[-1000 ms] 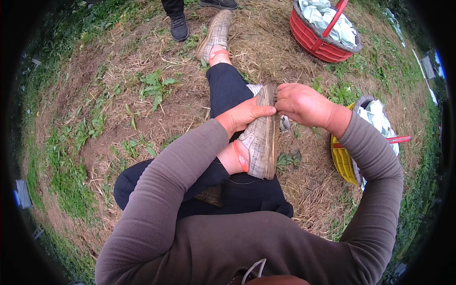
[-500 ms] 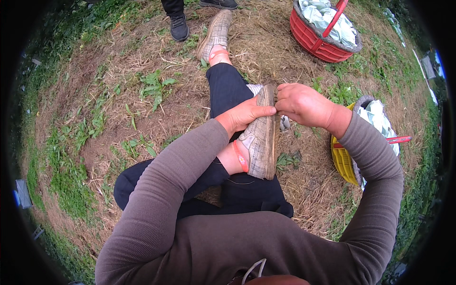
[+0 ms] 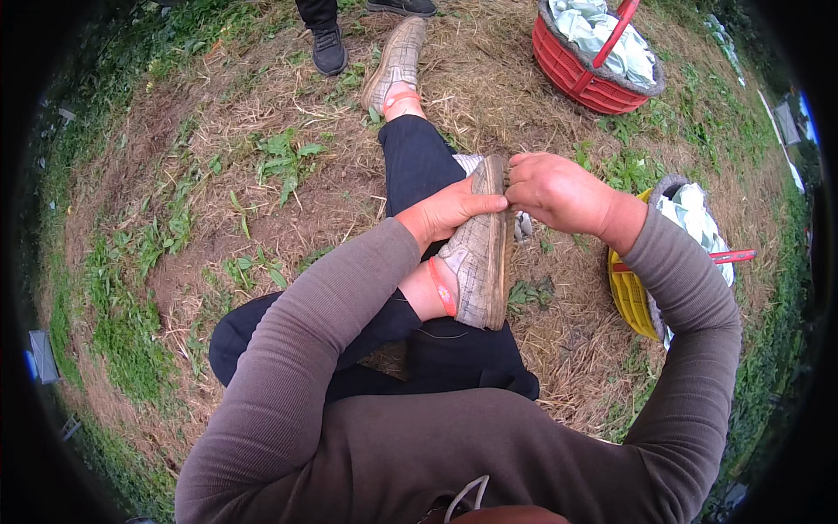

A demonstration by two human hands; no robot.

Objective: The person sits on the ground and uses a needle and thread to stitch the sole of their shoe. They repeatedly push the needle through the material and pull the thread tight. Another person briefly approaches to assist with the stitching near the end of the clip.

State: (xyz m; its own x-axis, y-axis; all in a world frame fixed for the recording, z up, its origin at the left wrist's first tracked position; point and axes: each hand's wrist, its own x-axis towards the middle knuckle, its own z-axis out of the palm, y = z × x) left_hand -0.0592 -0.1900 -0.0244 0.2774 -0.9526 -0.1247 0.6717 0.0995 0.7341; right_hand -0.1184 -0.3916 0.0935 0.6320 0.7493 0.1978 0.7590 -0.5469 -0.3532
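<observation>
- Currently the pale checked shoe (image 3: 476,279) is on your crossed foot, over your other leg in dark trousers (image 3: 423,166), tipped on its side with its toe pointing away from you and its sole facing right.
- Your left grip (image 3: 449,210) is wrapped around the front half of the shoe, thumb reaching to the edge of the sole.
- Your right grip (image 3: 559,194) is at the sole near the shoe's toe, fingers curled in; whether they pinch anything, you cannot tell.
- An orange band (image 3: 443,290) rings your ankle, just left of the shoe's heel.
- Just right of the shoe, a small grey-white thing (image 3: 523,228) shows, too hidden to name.
- Farther right of the shoe, a yellow basket (image 3: 627,301) holds pale bags (image 3: 694,217), partly behind your sleeve (image 3: 685,288).
- Beyond the shoe and to its right stands a red basket (image 3: 576,77).
- Beyond it and to its left are another person's dark shoes (image 3: 329,52).
</observation>
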